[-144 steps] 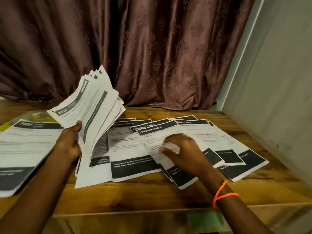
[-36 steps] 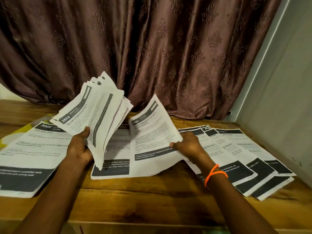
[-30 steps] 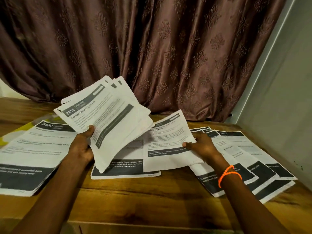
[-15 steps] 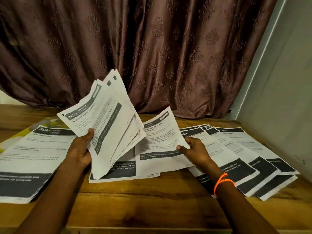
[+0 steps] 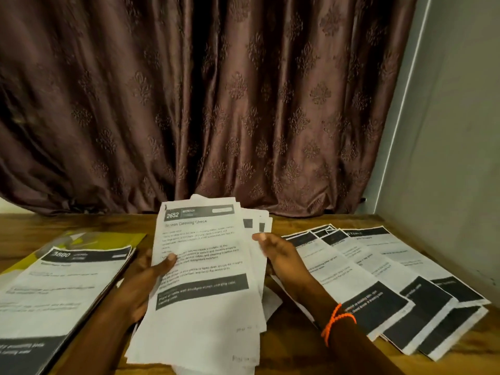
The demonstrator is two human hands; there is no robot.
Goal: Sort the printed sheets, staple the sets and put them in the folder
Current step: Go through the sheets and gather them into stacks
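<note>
A thick stack of printed sheets, its top page headed "2652 Screen Cleaning Check", lies low over the middle of the wooden table. My left hand grips its left edge, thumb on the top page and fingers underneath. My right hand, with an orange band at the wrist, holds the stack's right edge, its fingers tucked among the sheets. To the right, several sheets are fanned out flat on the table. A pile headed "3800" lies at the left on a yellow-green folder.
A brown patterned curtain hangs behind the table. A grey wall closes the right side, close to the fanned sheets. The table's front edge is out of view below.
The single sheet my right hand held has gone; that hand now holds the stack's right edge. My left hand has lowered the fanned stack flat toward the table's middle.
</note>
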